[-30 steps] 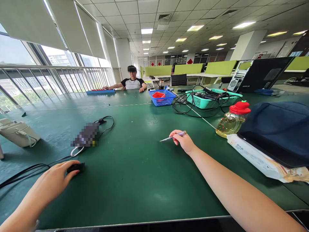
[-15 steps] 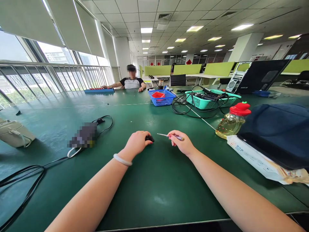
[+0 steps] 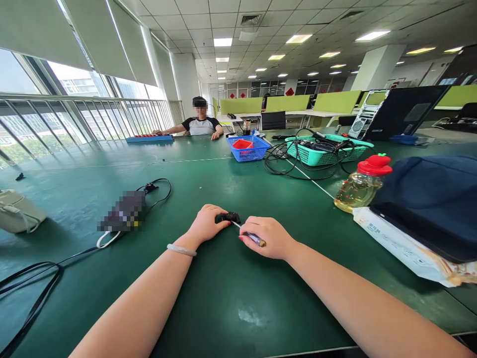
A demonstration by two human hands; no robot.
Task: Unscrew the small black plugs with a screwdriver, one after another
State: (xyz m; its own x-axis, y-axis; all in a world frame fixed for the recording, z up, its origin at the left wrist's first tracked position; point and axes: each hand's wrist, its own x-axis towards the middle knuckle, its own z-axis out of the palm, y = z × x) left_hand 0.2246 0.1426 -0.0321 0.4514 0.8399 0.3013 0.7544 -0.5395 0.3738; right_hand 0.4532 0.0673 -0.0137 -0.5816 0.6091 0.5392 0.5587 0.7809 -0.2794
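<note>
Near the middle of the green table (image 3: 208,308), my left hand (image 3: 206,222) grips a small black part (image 3: 231,217) between thumb and fingers. A pale ring bangle circles that wrist. My right hand (image 3: 269,235) is closed around a screwdriver (image 3: 255,239) with a translucent purplish handle. Its thin metal shaft points up and left, and the tip meets or nearly meets the lower edge of the black part. Whether tip and part touch is too small to tell.
A black adapter (image 3: 124,211) with cables lies left. Farther back stand a blue basket (image 3: 249,154) and a teal basket (image 3: 316,158) of cables. A red-capped bottle (image 3: 359,189), a packet (image 3: 398,243) and a dark blue bag (image 3: 432,199) are right. A person (image 3: 201,122) sits opposite.
My right hand has brought the screwdriver left and down, its tip now at the black part. My left hand has turned the part, and more of it shows.
</note>
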